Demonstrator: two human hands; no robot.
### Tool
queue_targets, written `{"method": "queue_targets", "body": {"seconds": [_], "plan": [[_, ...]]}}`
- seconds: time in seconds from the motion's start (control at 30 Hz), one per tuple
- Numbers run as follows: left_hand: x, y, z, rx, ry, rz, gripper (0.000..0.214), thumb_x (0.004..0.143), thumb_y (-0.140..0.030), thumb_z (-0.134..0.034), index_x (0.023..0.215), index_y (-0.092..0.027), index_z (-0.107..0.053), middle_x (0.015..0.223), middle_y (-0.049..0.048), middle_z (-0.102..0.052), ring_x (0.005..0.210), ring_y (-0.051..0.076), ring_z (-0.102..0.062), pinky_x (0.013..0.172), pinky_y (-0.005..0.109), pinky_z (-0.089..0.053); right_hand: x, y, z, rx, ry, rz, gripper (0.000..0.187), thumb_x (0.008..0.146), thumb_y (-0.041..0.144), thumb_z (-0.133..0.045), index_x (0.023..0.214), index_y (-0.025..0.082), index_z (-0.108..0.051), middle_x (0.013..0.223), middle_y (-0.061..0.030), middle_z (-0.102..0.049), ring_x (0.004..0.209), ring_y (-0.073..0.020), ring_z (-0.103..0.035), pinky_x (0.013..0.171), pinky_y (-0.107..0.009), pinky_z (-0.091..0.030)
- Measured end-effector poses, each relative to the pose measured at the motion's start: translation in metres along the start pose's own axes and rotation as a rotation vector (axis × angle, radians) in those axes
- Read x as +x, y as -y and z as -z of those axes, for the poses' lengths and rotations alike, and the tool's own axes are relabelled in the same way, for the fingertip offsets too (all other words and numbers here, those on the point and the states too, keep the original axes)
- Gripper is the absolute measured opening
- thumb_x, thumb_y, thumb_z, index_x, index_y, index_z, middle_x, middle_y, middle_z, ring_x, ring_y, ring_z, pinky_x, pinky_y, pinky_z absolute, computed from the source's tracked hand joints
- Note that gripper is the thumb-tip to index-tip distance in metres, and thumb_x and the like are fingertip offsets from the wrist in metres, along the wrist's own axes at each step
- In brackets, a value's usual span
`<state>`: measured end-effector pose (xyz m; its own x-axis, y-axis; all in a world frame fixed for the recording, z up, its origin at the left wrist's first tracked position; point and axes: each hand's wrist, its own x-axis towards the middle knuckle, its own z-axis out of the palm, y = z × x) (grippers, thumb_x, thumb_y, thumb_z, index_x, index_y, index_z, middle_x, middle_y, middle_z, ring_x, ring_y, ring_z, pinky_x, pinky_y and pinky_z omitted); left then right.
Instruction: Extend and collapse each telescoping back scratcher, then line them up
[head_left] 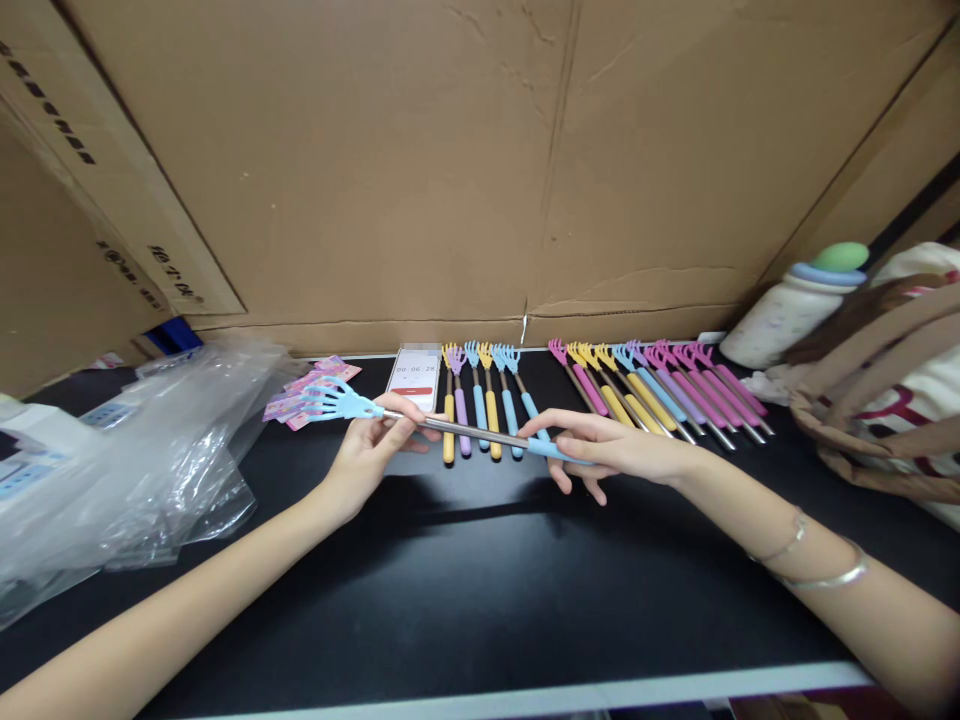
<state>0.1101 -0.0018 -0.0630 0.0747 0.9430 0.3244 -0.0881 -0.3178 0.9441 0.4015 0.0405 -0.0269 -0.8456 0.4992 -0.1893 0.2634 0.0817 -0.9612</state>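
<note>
I hold a blue telescopic back scratcher (450, 426) stretched out level above the black table (465, 600). My left hand (371, 450) pinches its metal shaft just behind the blue claw head (337, 402). My right hand (607, 450) is closed on the blue handle end. Behind it lies a row of several back scratchers (484, 400) in yellow, purple and blue. A second, longer row of several back scratchers (660, 385) in pink, yellow, blue and purple lies further right.
A phone (415, 377) showing a timer lies at the back. Pink cards (311, 385) lie to the left of the phone, clear plastic bags (127, 460) at far left. A white bottle (799, 305) and a striped bag (892, 390) stand right. Cardboard walls (480, 160) close the back.
</note>
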Motion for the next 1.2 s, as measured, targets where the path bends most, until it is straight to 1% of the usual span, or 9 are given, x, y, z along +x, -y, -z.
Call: {"method": "queue_targets", "body": {"seconds": [0.17, 0.33, 0.5, 0.63, 0.83, 0.93, 1.0, 1.07, 1.2], "plan": [[-0.001, 0.002, -0.002, 0.034, -0.075, -0.024, 0.031, 0.073, -0.046, -0.07, 0.075, -0.017, -0.06, 0.076, 0.0025, -0.067, 0.069, 0.014, -0.066, 0.062, 0.023, -0.054, 0.002, 0.002, -0.006, -0.257, -0.104, 0.026, 0.045, 0.093, 0.047, -0.038, 0.125, 0.016, -0.047, 0.07, 0.0002, -0.059, 0.055, -0.0073, -0.047, 0.047, -0.017, -0.04], [0.0, 0.003, -0.002, 0.047, -0.166, -0.026, 0.037, 0.068, -0.051, -0.072, 0.073, -0.016, -0.062, 0.065, -0.0003, -0.062, 0.061, 0.012, -0.063, 0.057, 0.02, -0.051, 0.007, 0.001, -0.02, -0.619, -0.328, 0.196, 0.036, 0.095, 0.038, -0.037, 0.119, 0.018, -0.054, 0.069, 0.0011, -0.064, 0.056, -0.0079, -0.05, 0.056, -0.019, -0.038], [-0.002, 0.006, -0.002, 0.087, -0.205, -0.054, 0.037, 0.069, -0.052, -0.07, 0.073, -0.016, -0.061, 0.064, -0.0015, -0.058, 0.058, 0.011, -0.061, 0.054, 0.019, -0.05, 0.009, -0.006, -0.033, -0.896, -0.517, 0.272, 0.028, 0.093, 0.031, -0.043, 0.117, 0.023, -0.055, 0.086, -0.0002, -0.07, 0.07, -0.0105, -0.063, 0.065, -0.02, -0.043], [-0.006, 0.006, -0.005, 0.13, -0.178, -0.068, 0.035, 0.073, -0.051, -0.067, 0.075, -0.017, -0.06, 0.065, -0.0012, -0.058, 0.058, 0.011, -0.06, 0.055, 0.02, -0.05, 0.009, -0.009, -0.036, -1.047, -0.633, 0.313, 0.025, 0.092, 0.03, -0.046, 0.114, 0.026, -0.057, 0.095, 0.0014, -0.071, 0.074, -0.0113, -0.066, 0.065, -0.019, -0.044], [-0.009, -0.003, -0.011, 0.207, -0.069, -0.113, 0.029, 0.079, -0.047, -0.061, 0.078, -0.018, -0.06, 0.076, 0.0013, -0.061, 0.067, 0.013, -0.061, 0.061, 0.022, -0.051, 0.008, -0.005, -0.036, -0.996, -0.611, 0.28, 0.023, 0.092, 0.034, -0.045, 0.109, 0.026, -0.057, 0.1, 0.0, -0.07, 0.082, -0.0132, -0.066, 0.07, -0.022, -0.044], [-0.003, -0.01, -0.007, 0.348, 0.008, -0.144, 0.023, 0.079, -0.041, -0.063, 0.086, -0.02, -0.061, 0.088, 0.0032, -0.062, 0.081, 0.016, -0.062, 0.072, 0.026, -0.052, 0.007, 0.0, -0.035, -0.95, -0.595, 0.249, 0.022, 0.092, 0.033, -0.044, 0.107, 0.024, -0.057, 0.098, -0.0017, -0.069, 0.078, -0.014, -0.064, 0.069, -0.023, -0.044], [0.005, -0.015, 0.002, 0.481, 0.099, -0.15, 0.022, 0.079, -0.038, -0.062, 0.093, -0.021, -0.063, 0.098, 0.0047, -0.064, 0.092, 0.019, -0.061, 0.083, 0.029, -0.05, 0.005, 0.003, -0.032, -0.953, -0.606, 0.258, 0.022, 0.091, 0.032, -0.045, 0.106, 0.024, -0.058, 0.097, -0.0025, -0.069, 0.076, -0.0138, -0.063, 0.068, -0.023, -0.043], [0.014, -0.019, 0.015, 0.574, 0.164, -0.147, 0.02, 0.082, -0.038, -0.059, 0.091, -0.021, -0.065, 0.094, 0.0052, -0.066, 0.093, 0.02, -0.062, 0.086, 0.031, -0.048, 0.002, 0.007, -0.027, -0.981, -0.607, 0.275, 0.022, 0.09, 0.031, -0.046, 0.106, 0.024, -0.059, 0.099, -0.0019, -0.068, 0.077, -0.0131, -0.063, 0.067, -0.022, -0.042], [0.03, -0.033, 0.046, 0.488, 0.134, -0.075, 0.032, 0.086, -0.049, -0.05, 0.087, -0.02, -0.065, 0.082, 0.0071, -0.069, 0.078, 0.02, -0.064, 0.07, 0.029, -0.051, -0.003, 0.012, -0.013, -1.083, -0.547, 0.231, 0.021, 0.089, 0.035, -0.048, 0.103, 0.026, -0.06, 0.092, 0.0007, -0.069, 0.068, -0.0112, -0.06, 0.064, -0.022, -0.039]]}}
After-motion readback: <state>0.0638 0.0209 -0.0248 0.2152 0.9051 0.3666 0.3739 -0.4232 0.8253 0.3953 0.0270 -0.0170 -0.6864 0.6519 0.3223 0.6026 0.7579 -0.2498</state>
